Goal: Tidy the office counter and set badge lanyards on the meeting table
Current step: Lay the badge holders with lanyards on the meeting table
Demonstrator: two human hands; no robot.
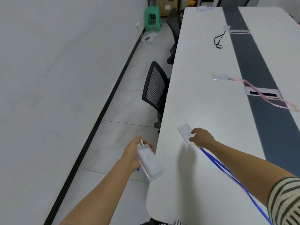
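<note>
Head view: right hand (202, 138) pinches badge (184, 132) on table (203, 98), left hand (134, 153) grips spares (150, 163); trailing strap (227, 172) may snag the arm.

An office mtg room is shown. A long white desk (203, 103) is seen w/ a second white top (267, 30) set alongside, the two split by a dark grey centre strip (259, 75) in which metal cable ports (263, 90) are fitted. Black mesh-back office chairs (155, 88) are pushed in at the desk's left edge. A clear badge holder (220, 77) on a pink lanyard (246, 82) and, further along, a black lanyard (214, 40) w/ its holder are laid out on the desk. The room is bounded by a white wall (56, 62) w/ black skirting (103, 114); the floor is laid in pale grey tiles (123, 111). A green plastic stool (152, 18) and cardboard boxes (167, 7) are stowed in the far corner.
</note>
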